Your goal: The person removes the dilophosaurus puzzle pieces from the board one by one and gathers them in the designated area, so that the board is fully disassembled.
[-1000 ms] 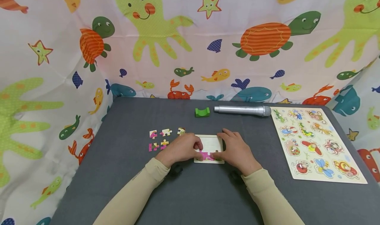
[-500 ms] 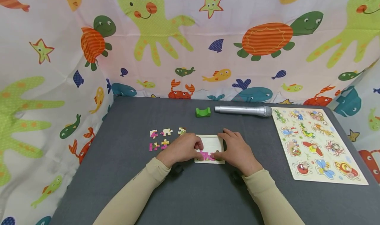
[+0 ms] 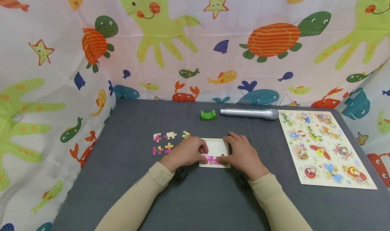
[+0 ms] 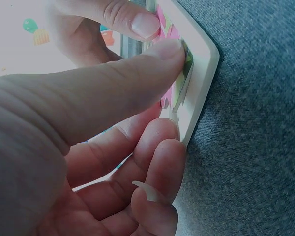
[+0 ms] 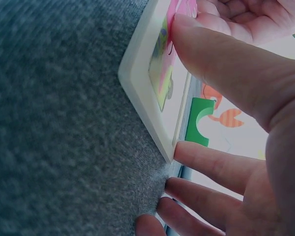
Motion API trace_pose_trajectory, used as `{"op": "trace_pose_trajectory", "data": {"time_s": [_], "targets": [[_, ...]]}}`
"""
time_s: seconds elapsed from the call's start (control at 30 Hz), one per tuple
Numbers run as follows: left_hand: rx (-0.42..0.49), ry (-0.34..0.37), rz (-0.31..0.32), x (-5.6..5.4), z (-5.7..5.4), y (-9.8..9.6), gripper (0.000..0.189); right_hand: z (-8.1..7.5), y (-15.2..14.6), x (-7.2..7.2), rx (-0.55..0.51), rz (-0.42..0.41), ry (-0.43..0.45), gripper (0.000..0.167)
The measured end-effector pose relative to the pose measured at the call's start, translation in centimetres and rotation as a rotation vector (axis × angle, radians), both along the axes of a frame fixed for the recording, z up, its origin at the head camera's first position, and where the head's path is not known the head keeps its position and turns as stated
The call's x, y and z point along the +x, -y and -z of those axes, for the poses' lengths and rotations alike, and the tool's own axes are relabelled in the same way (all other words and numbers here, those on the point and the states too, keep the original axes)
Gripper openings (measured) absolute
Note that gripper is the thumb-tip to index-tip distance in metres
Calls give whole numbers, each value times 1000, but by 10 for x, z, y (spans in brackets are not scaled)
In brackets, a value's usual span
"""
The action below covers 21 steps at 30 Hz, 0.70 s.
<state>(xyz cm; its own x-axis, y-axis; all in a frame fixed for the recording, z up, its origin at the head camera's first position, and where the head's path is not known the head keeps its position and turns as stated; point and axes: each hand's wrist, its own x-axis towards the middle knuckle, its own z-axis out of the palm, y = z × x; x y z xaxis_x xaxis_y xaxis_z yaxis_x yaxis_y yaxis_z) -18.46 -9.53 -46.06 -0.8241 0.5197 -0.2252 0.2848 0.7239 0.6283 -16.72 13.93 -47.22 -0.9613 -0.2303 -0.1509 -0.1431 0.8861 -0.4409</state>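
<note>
A small light wooden puzzle tray lies between the hands, with pink and green jigsaw pieces along its near side. The left hand pinches a puzzle piece at the tray's near left corner; one edge of this piece stands tilted above the tray. With its thumb, the right hand presses on a piece at the near right. Its index fingertip touches the tray's rim by the far right corner, the other fingers extended outside. The hands hide parts of the pieces.
Several loose puzzle pieces lie left of the tray, one partly behind the left hand. A green block and a silver microphone lie at the back. A wooden insect puzzle board lies at the right.
The left thumb has shifted very slightly over the pieces at the tray's near left. Otherwise the hands, tray and loose pieces stay in place.
</note>
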Motion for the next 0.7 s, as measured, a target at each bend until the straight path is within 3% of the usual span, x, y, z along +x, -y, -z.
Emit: {"op": "trace_pose_trajectory", "data": {"time_s": [0.33,0.7], "targets": [[36,21,-11,0,-2,1,18,-1,1,1,-8,2,-3,83],[52,23,20,-3,-2,4,5,-2,0,0,-11,-2,0,83]]}}
